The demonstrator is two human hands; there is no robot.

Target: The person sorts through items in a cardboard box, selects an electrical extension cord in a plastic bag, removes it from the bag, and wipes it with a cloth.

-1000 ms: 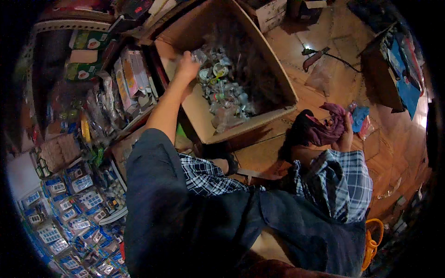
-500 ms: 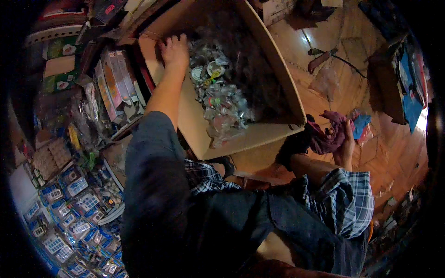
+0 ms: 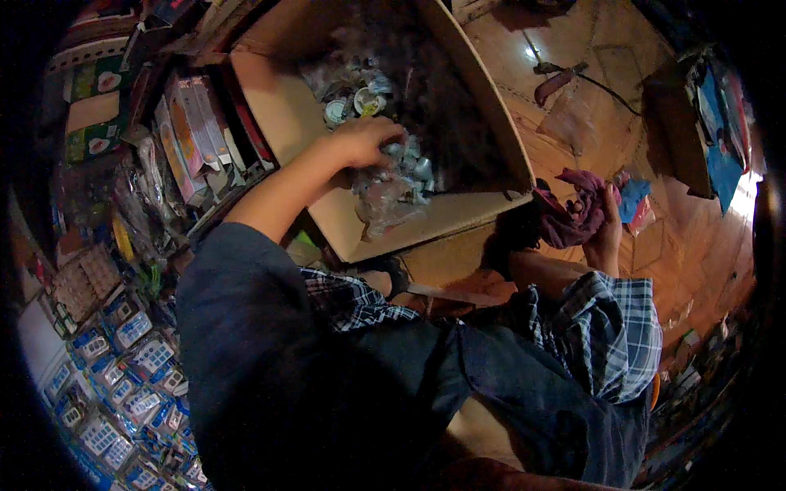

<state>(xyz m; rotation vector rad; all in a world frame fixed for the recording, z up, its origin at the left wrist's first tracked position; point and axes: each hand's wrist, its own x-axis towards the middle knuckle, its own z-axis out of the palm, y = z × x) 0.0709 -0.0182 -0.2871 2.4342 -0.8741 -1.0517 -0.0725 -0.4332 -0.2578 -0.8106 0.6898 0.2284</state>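
Observation:
A large open cardboard box (image 3: 446, 219) stands in front of my knees. Inside lies a loose pile of small clear-wrapped items (image 3: 409, 172), with round pale lids (image 3: 335, 113) and a yellow bit among them. Over the middle of this pile is my left hand (image 3: 364, 141), its fingers curled down; what they grip is hidden. To the box's right, my right hand (image 3: 607, 235) holds a crumpled maroon cloth (image 3: 573, 214) bunched beside my knee. The cloth's folds cover part of the fingers.
Many blue-and-white blister packs (image 3: 139, 401) are spread at the lower left. Upright flat boxes (image 3: 192, 131) stand left of the carton. On the tiled floor lie a dark-red-handled tool (image 3: 555, 85) and a clear plastic bag (image 3: 571, 123). Another box (image 3: 684, 123) stands far right.
My left hand has moved from the box's left wall rightward and nearer, onto the pile. My right hand still holds the maroon cloth. The whole view has shifted slightly.

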